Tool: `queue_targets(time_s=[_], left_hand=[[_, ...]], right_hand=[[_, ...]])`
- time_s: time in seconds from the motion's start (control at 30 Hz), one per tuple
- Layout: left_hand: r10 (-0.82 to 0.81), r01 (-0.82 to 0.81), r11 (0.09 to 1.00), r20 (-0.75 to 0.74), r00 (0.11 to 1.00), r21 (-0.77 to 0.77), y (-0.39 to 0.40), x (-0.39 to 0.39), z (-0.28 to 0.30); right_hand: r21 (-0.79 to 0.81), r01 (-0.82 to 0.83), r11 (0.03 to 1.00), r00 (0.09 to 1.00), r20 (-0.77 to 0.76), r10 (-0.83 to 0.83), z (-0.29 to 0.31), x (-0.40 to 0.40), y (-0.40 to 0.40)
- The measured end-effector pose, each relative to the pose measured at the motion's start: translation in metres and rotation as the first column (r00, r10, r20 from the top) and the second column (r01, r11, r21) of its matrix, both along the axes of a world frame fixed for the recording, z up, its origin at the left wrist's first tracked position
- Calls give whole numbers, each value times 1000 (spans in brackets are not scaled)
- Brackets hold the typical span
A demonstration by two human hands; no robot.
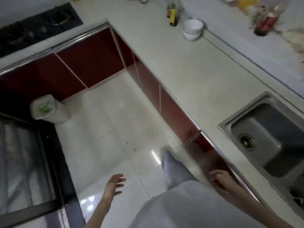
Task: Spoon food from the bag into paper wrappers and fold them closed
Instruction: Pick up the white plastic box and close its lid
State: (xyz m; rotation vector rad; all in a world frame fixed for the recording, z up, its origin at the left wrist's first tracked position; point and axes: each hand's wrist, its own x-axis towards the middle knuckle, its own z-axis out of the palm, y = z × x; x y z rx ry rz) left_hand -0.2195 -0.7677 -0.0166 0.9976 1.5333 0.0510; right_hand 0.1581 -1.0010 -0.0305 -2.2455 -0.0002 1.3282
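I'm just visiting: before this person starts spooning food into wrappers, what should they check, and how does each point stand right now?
1. Left hand free: ok, fingers spread, holding nothing.
2. Right hand free: ok, holds nothing, beside the pale stone counter edge.
3. Bag of food located: cannot tell; blurred packages sit at the counter's far end.
4. Paper wrappers at hand: not ok, none visible.
5. Spoon ready: not ok, none visible.
6. Stacked white bowls within reach: not ok, far along the counter.

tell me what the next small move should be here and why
Probably step toward the far counter. Both the left hand and right hand hang free, holding nothing, and the bowls and bottles sit well out of reach; no spoon or wrappers show.
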Motion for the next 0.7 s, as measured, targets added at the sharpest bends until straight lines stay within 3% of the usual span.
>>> queue_targets(time_s=[0.3, 0.57, 0.7], left_hand=[[258, -258, 966, -24, 966, 3, 125, -6, -2], [409, -413, 910, -73, 910, -47, 197, -1, 3], [504, -509, 854, -72, 861, -108, 226, -1, -4]], right_hand=[[-116, -227, 967, 973, -64, 221, -28, 19, 170], [-16, -525, 851, 851, -32, 525, -7, 31, 385], [23, -578, 816, 816, 5, 578, 4, 32, 488]])
